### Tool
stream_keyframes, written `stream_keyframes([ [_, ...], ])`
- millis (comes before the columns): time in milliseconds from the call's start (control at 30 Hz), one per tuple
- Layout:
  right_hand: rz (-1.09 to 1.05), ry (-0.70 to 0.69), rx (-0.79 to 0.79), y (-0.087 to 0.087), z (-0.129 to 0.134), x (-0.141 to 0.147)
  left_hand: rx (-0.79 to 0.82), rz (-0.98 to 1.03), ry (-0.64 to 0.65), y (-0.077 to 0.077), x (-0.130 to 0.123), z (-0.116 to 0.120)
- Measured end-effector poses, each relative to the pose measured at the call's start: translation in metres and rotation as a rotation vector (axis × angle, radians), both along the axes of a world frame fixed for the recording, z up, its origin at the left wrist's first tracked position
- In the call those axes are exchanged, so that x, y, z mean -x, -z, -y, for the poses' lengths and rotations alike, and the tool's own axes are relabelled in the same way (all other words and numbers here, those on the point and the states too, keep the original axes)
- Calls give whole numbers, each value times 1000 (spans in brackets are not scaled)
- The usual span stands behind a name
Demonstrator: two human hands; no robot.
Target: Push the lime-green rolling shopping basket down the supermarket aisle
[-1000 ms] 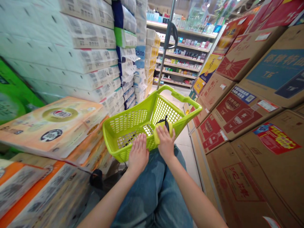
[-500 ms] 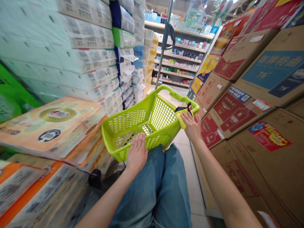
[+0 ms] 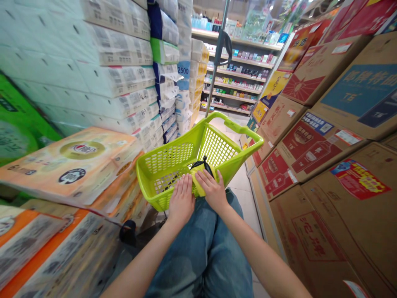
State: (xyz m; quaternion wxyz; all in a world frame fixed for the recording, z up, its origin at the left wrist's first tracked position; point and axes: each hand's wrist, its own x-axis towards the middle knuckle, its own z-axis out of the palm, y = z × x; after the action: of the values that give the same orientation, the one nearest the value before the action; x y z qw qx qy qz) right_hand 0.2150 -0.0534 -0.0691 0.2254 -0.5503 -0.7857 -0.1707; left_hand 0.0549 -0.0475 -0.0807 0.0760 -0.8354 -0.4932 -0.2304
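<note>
Faded blue denim jeans (image 3: 182, 260), creased, lighter patches along thighs; forearms (image 3: 260, 252) bare; fingers (image 3: 184, 184) bare.

A yellow cloth (image 3: 196, 168) is laid on the near rim of the basket (image 3: 237, 160); by what the basket itself is borne cannot be seen. Beside it, the floor (image 3: 246, 196) is laid with pale tiles. Cartons (image 3: 322, 207) are stacked on a low base (image 3: 266, 212). At the back, bottles (image 3: 201, 21) and boxes (image 3: 249, 56) are lined up on shelves (image 3: 248, 40).

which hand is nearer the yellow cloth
Right. The right hand lies on the yellow cloth at the near rim of the basket; the left hand is at that rim, beside the cloth.
</note>
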Motion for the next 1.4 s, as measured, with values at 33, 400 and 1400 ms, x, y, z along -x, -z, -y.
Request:
stream_keyframes([
  [33,44,-19,3,-7,-1,-19,0,0,0,0,0,0],
  [400,-132,409,-115,-43,-24,-112,-20,23,-12,3,-4,-1],
  [1400,-106,230,-3,2,1,-12,27,-10,-7,-2,-1,1],
])
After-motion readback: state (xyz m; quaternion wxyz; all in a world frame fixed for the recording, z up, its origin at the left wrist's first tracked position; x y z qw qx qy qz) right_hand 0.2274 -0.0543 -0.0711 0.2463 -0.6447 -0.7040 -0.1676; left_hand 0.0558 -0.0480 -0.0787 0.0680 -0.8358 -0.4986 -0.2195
